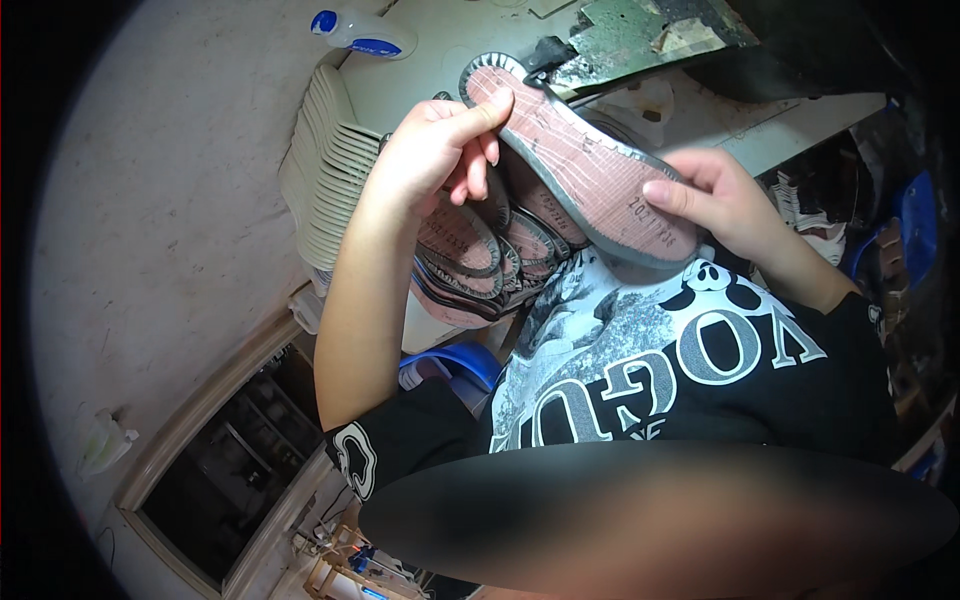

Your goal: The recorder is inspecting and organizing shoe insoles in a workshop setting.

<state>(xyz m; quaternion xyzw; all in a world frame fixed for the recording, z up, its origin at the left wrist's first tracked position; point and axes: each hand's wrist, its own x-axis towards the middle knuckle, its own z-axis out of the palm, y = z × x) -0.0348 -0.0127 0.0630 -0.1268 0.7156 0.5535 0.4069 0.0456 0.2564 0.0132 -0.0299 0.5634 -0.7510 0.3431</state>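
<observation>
Between my hands I hold a shoe insole, its pinkish underside with dark marks toward me and a dark edging wrapped round its rim. My left hand pinches the narrow upper end, thumb on the pink face and the other fingers curled. At the wide lower end my right hand grips the edge, its thumb pressed on the face and its fingers behind. Beneath the held insole lies a pile of similar pink insoles with dark pleated edges, partly hidden by my left wrist.
A tall stack of pale curved sole pieces stands left of the pile. Farther back are a white bottle with a blue cap and a worn green board on the pale table. A blue container sits below the table edge.
</observation>
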